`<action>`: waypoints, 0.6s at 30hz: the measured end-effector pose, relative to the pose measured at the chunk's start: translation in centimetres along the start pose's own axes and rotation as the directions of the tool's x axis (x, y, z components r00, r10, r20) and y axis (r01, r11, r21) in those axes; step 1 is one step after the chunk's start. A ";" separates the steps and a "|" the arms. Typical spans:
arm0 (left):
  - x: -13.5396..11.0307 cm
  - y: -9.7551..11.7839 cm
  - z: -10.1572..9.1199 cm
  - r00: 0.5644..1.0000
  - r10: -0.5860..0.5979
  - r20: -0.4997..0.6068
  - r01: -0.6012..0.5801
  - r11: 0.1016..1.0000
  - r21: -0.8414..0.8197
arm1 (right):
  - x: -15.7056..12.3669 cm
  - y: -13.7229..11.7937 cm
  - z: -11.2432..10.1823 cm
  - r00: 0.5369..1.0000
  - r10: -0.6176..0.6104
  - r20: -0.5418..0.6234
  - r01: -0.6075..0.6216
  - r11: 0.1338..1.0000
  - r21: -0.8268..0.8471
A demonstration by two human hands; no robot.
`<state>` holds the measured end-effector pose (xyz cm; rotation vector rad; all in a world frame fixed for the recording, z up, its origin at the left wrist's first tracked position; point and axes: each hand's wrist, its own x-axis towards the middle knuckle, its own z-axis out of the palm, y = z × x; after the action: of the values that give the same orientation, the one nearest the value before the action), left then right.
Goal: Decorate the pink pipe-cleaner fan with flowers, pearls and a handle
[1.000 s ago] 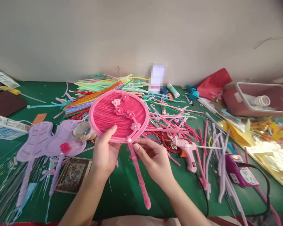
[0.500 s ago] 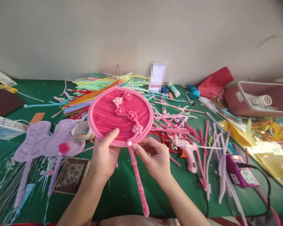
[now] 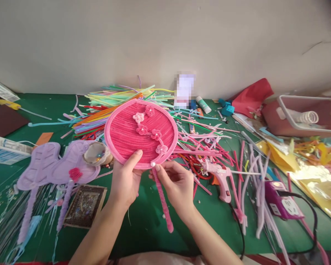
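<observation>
Carton (image 3: pixel 7 151): left, white and blue, its print too small to read.
Lilac fans (image 3: pixel 40 163): two, lying near left.
Left hand (image 3: pixel 125 180): clamped on the near left edge of the round pink fan (image 3: pixel 127 132), thumb on its face.
Round pink fan: held up mid-scene above the green table (image 3: pixel 143 232), with flowers (image 3: pixel 156 134) and a white bead (image 3: pixel 153 164).
Right hand (image 3: pixel 179 184): thumb and fingers pinching the handle top beside the bead.
Screen (image 3: pixel 184 92): far, pixelated, unreadable.
Glue stick (image 3: pixel 203 104): far, label illegible.
Glue gun (image 3: pixel 222 178): right, pink.
</observation>
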<state>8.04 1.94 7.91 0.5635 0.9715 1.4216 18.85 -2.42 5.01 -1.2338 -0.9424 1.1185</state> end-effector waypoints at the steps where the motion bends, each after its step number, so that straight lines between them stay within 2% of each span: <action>1: 0.0 -0.1 0.0 1.000 0.001 0.000 -0.001 1.000 0.002 | 0.0 0.1 0.1 1.000 0.022 -0.002 -0.022 0.999 0.024; 5: 0.2 -0.8 -0.3 1.000 0.000 -0.008 0.000 1.000 0.016 | 0.0 0.6 0.4 0.996 0.092 -0.015 -0.090 0.994 0.068; 9: 0.7 -1.1 -0.7 1.000 0.008 -0.019 -0.008 0.999 0.031 | 0.4 1.0 0.0 0.995 0.097 0.020 -0.096 0.994 -0.054; 14: 1.6 -0.3 -1.6 1.000 -0.020 0.011 0.019 0.998 0.061 | 0.7 1.0 -1.6 0.985 0.097 0.140 -0.072 0.983 -0.170; 16: 1.9 0.0 -2.0 0.998 -0.048 0.029 0.045 0.995 0.084 | 0.5 0.6 -2.1 0.989 0.051 0.139 -0.020 0.975 -0.221; 18: 2.0 0.2 -2.2 0.997 -0.065 0.037 0.060 0.993 0.104 | 0.4 0.1 -2.5 0.987 -0.107 0.117 0.139 0.937 -0.320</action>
<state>5.87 3.46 6.50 0.6303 1.0256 1.3054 21.29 -2.60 4.56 -1.3732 -1.3030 0.9540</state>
